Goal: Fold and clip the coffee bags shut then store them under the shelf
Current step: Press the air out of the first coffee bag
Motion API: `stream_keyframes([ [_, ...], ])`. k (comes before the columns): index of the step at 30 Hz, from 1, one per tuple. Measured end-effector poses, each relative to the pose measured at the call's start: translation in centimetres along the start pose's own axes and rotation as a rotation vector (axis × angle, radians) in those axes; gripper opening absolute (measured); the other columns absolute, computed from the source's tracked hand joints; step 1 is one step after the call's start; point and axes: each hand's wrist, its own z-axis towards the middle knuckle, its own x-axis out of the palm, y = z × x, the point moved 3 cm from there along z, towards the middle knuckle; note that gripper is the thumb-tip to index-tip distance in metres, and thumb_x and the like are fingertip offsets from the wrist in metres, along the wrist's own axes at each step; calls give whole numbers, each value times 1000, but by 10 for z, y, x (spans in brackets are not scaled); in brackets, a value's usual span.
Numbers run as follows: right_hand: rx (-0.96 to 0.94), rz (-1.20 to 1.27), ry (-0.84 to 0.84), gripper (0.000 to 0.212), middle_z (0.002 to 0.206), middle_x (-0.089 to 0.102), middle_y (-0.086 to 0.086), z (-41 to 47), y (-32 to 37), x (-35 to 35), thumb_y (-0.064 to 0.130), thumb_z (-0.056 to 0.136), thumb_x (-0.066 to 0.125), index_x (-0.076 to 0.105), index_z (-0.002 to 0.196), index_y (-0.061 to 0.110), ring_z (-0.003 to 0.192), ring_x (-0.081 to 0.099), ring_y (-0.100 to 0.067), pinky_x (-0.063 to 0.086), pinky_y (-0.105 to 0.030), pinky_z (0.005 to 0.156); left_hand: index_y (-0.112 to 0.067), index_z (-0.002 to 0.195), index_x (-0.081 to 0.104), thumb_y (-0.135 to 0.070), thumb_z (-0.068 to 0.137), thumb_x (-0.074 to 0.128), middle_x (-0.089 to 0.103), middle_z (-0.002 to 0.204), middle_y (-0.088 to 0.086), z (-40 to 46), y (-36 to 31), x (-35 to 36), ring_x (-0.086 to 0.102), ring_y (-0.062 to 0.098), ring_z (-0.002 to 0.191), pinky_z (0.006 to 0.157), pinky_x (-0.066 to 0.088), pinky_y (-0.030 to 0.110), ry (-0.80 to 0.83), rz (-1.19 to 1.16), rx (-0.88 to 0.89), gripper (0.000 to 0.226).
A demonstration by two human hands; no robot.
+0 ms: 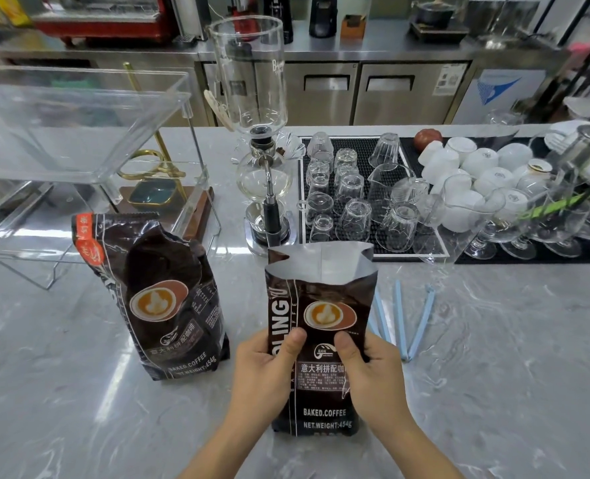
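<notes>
open foil coffee bag (321, 340) standing on the marble counter (493, 392) | left hand (265, 371) and right hand (373, 371) both gripping its middle, thumbs in front | probably hefty, crinkly-soft, slick, so pinch the empty top to fold | blue clips (404, 319) just right | second bag (162, 305) left

left hand (264, 369): bare, no rings | right hand (373, 371): bare | forearms: uncovered, no sleeves visible

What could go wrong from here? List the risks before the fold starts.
1. The held coffee bag stands with its top wide open; tipping it while folding could spill the contents.
2. The blue clips lie behind the right hand, so reaching for one means letting go on that side.
3. The second bag stands open and unsupported; a knock could topple it.
</notes>
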Motion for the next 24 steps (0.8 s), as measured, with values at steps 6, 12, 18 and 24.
stream_keyframes([
  [6,-23,-103,-5,21,85,77,15,1,-2,0,34,92,53,72,90,43,77,72,-1,52,-10,63,-14,73,69,-38,93,64,73,65,2,2,8,0,60,-5,56,51,48,12,-53,73,63,32],
  [12,-50,-171,-11,25,66,71,20,7,0,0,36,94,54,69,76,46,60,64,7,45,-4,54,-5,61,59,-60,86,52,67,60,13,3,7,0,56,2,49,45,44,24,-114,145,62,60],
  [18,12,-158,19,25,63,67,0,10,-12,0,39,91,53,66,69,37,52,56,2,46,-13,50,-4,55,51,-60,93,52,60,49,10,7,5,-4,48,0,44,43,38,18,-64,205,34,67],
  [24,83,-94,116,19,85,78,5,15,-15,0,25,97,54,70,89,32,77,73,-8,57,-19,64,-13,70,73,-45,89,60,79,71,1,17,10,-7,74,11,64,55,56,22,109,90,-131,39],
])
